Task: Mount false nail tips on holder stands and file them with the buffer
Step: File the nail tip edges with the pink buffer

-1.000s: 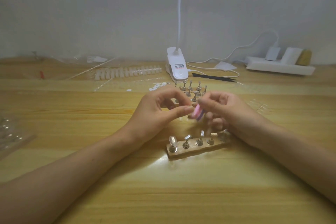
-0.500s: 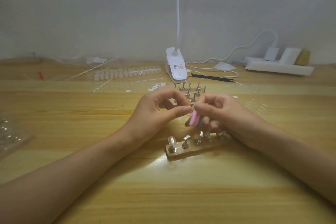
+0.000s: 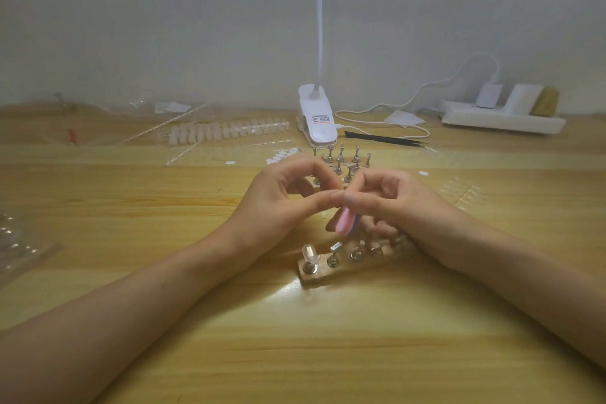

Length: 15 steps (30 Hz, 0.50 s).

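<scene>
My right hand [image 3: 390,203] grips a small pink and purple buffer [image 3: 345,223], which points down and to the left. My left hand [image 3: 282,203] meets it fingertip to fingertip; thumb and forefinger pinch something too small to make out, hidden between the fingers. Below both hands lies a wooden holder base [image 3: 331,274] with a row of metal stands. The leftmost stand carries a clear nail tip [image 3: 310,254]; the others show bare metal tops. More loose metal stands [image 3: 344,162] cluster behind my hands.
A strip of clear nail tips [image 3: 226,131] lies at the back left. A white clip lamp [image 3: 316,120], black tweezers [image 3: 383,138] and a white power strip [image 3: 501,120] sit at the back. Clear packaging [image 3: 19,246] is at the left edge. Loose tips [image 3: 462,192] lie to the right.
My right hand has drawn closer to the left one, and the buffer has tilted further down and to the left. The holder base has not moved.
</scene>
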Each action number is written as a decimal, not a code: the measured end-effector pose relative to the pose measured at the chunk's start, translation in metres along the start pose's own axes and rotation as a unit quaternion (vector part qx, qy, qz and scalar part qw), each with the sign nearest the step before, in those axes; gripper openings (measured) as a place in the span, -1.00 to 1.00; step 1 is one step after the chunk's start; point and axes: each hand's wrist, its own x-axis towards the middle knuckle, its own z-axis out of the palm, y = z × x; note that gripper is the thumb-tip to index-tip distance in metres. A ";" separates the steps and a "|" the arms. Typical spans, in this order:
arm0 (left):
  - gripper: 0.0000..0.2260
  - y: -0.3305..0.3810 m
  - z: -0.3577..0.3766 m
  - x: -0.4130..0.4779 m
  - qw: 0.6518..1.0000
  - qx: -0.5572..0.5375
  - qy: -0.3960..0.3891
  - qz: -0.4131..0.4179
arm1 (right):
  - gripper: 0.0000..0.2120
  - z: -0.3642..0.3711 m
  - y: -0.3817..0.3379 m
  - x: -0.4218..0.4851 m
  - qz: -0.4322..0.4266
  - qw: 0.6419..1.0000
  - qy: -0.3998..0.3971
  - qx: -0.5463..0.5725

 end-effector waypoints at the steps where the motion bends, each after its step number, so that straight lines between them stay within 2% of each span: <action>1: -0.93 0.000 0.000 0.000 1.000 0.007 -0.001 0.004 | -0.68 0.001 0.000 0.001 -0.003 1.000 0.013 0.003; 4: -0.93 -0.002 0.000 0.001 1.000 0.011 0.008 0.012 | -0.65 -0.002 0.001 0.002 0.000 0.997 0.052 0.058; 7: -0.94 -0.001 -0.001 0.001 1.000 0.004 0.011 0.018 | -0.73 0.000 0.000 0.000 -0.010 0.999 -0.003 0.035; 10: -0.94 -0.001 0.000 0.001 1.000 0.014 0.007 0.023 | -0.69 -0.004 0.000 0.000 -0.008 0.996 0.024 0.081; 13: -0.95 -0.002 0.000 0.001 1.000 0.012 0.010 0.023 | -0.75 -0.004 -0.001 0.001 0.001 0.997 -0.015 0.074; 15: -0.94 -0.002 0.000 0.002 0.999 0.022 0.007 0.024 | -0.75 -0.005 0.000 0.002 0.000 0.996 -0.001 0.090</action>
